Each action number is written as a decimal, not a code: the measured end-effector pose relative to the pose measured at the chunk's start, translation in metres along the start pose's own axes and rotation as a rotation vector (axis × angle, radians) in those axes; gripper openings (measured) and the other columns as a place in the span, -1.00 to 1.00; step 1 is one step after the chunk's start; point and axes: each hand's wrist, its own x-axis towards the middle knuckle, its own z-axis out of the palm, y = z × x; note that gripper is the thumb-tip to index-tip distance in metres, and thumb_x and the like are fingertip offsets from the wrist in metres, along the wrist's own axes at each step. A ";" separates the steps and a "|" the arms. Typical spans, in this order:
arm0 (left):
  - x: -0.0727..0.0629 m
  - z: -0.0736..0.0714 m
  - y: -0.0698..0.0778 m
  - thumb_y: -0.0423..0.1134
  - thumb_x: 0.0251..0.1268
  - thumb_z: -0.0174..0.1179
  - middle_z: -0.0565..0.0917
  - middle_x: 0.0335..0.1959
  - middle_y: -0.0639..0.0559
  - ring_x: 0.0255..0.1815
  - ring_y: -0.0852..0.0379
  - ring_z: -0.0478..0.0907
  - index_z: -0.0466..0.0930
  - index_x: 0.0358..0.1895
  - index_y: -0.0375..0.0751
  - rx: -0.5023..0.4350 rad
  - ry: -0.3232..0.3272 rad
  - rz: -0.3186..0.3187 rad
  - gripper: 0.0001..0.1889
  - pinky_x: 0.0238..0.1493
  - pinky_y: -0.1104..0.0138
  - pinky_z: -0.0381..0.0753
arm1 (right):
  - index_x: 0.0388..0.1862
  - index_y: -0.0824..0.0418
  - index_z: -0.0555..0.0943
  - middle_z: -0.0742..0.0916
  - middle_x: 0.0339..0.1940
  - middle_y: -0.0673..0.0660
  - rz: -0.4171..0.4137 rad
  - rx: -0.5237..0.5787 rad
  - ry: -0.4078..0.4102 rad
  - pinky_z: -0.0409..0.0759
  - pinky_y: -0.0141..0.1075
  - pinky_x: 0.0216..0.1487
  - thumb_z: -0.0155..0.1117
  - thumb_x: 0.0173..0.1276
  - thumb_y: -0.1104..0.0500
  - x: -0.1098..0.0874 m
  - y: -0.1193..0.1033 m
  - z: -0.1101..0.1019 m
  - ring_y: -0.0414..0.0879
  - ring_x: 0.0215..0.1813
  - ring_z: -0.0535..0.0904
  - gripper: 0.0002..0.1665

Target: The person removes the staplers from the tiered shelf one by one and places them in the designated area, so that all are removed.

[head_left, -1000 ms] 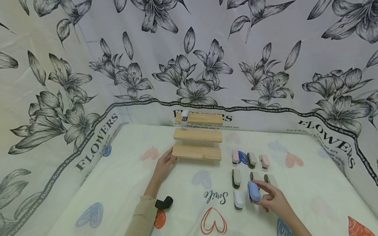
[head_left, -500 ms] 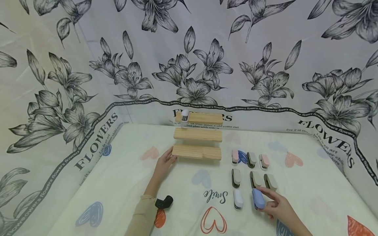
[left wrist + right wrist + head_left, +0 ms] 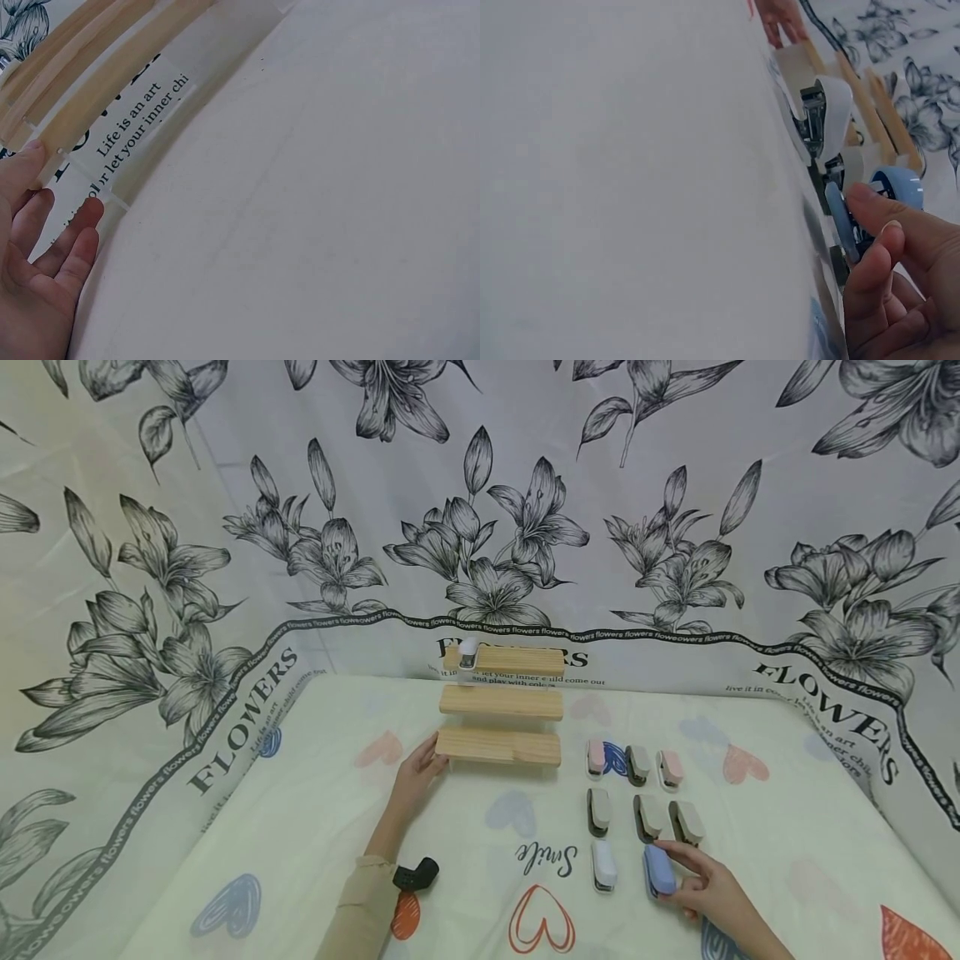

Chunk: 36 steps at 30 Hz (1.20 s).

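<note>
A small blue stapler (image 3: 660, 870) is on the cloth at the near right of the stapler group, and my right hand (image 3: 708, 885) pinches it. The right wrist view shows that hand's thumb against the blue stapler (image 3: 844, 217), the other fingers bent below. My left hand (image 3: 417, 772) rests at the left end of the lowest board of a three-tier wooden rack (image 3: 498, 746). In the left wrist view the thumb of the left hand (image 3: 45, 277) touches the board's end while the other fingers hang loose underneath. A white stapler (image 3: 468, 652) stands on the top board's left end.
Several more small staplers stand in rows right of the rack: a pink stapler (image 3: 596, 757), another pink stapler (image 3: 671, 768), a grey stapler (image 3: 638, 764), beige-grey ones, and a white stapler (image 3: 603, 864). A black wrist strap mount (image 3: 417, 874) sits on the left sleeve. Flowered fabric (image 3: 495, 527) hangs behind.
My right hand has brought the blue stapler slightly right and toward me, down beside the white one, uncovering the beige-grey staplers. My left hand stays at the rack.
</note>
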 end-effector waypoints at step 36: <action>0.006 -0.003 -0.018 -0.25 0.29 0.06 0.27 0.23 -0.23 0.01 -0.12 0.46 0.13 0.31 -0.35 0.006 0.009 0.022 -0.44 -0.03 0.25 0.48 | 0.20 0.25 0.32 0.43 0.13 0.40 0.005 -0.240 0.013 0.49 -0.27 -0.71 0.48 -0.11 0.14 -0.003 0.007 0.004 -0.08 -0.79 0.43 -0.14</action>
